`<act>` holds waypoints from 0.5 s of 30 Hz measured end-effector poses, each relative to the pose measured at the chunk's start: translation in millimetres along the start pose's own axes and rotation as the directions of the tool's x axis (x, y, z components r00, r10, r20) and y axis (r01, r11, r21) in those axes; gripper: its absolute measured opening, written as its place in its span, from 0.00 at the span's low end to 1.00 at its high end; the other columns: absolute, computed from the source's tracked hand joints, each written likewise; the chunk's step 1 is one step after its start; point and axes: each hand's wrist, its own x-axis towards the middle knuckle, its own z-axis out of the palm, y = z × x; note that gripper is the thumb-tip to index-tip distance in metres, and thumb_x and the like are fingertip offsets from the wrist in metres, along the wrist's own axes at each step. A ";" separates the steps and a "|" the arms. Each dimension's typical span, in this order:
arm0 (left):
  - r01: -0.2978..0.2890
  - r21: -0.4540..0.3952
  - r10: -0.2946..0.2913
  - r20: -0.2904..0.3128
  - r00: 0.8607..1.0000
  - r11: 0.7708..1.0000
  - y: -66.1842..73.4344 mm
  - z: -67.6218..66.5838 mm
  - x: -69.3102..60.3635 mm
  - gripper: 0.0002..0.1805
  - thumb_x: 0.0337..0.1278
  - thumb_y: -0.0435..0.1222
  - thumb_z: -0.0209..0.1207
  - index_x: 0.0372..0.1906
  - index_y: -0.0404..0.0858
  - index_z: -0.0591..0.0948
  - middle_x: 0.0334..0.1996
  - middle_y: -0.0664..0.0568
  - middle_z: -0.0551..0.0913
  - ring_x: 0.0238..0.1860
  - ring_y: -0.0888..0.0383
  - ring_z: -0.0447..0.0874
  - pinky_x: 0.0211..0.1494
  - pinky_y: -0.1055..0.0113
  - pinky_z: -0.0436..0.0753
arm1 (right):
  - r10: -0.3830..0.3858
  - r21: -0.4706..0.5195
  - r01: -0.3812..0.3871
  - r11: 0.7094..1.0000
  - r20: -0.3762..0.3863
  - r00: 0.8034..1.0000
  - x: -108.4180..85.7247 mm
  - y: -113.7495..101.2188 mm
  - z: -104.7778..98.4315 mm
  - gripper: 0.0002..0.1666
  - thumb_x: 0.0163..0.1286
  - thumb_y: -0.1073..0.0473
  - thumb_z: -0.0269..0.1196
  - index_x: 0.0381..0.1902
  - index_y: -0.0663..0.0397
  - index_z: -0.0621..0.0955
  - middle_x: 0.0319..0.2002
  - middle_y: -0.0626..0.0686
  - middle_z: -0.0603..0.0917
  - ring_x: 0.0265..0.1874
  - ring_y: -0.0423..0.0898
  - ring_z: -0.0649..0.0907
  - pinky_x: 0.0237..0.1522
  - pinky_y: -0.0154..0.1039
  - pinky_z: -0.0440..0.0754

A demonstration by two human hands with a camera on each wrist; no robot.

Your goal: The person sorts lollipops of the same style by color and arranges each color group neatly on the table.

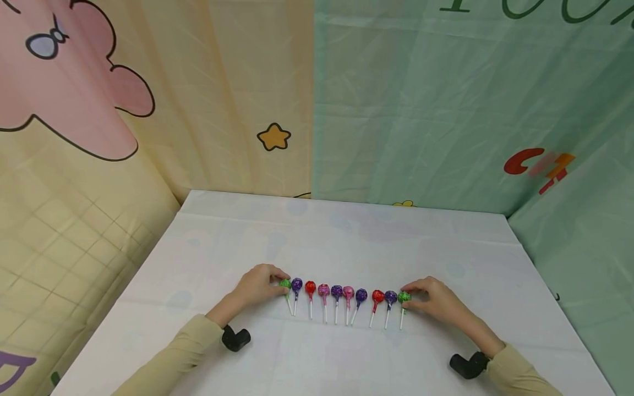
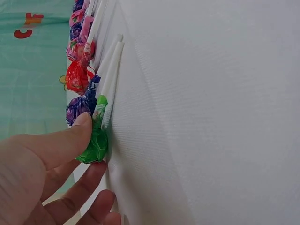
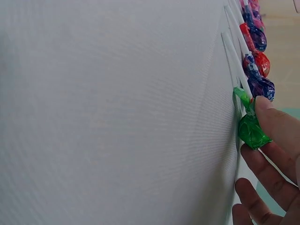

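Note:
Several wrapped lollipops lie in a row on the white table, sticks toward me. At the row's left end, my left hand [image 1: 260, 284] pinches a green lollipop [image 2: 95, 143] by its wrapped head between thumb and fingers. A purple lollipop [image 1: 296, 284] lies right beside it, then a red one [image 1: 310, 287]. My right hand [image 1: 436, 298] pinches another green lollipop [image 3: 252, 131] at the right end. Next to that one lie a purple lollipop [image 1: 391, 297] and a red lollipop [image 1: 378, 297]. Pink and purple lollipops fill the middle of the row.
The white table [image 1: 317, 363] reaches back to a beige curtain [image 1: 223, 110] and a green curtain [image 1: 421, 121]. Black wrist mounts [image 1: 235, 339] sit at both sleeve cuffs, close to the tabletop.

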 end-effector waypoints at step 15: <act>0.053 -0.004 -0.053 -0.024 0.998 0.999 8.4 -1.0 -5.2 0.12 0.45 0.41 0.72 0.39 0.48 0.88 0.33 0.58 0.85 0.34 0.63 0.75 0.36 0.66 0.74 | 0.012 0.086 -0.012 0.996 -0.001 1.000 -4.2 2.2 2.2 0.19 0.56 0.49 0.71 0.44 0.51 0.85 0.40 0.45 0.85 0.39 0.41 0.77 0.40 0.34 0.77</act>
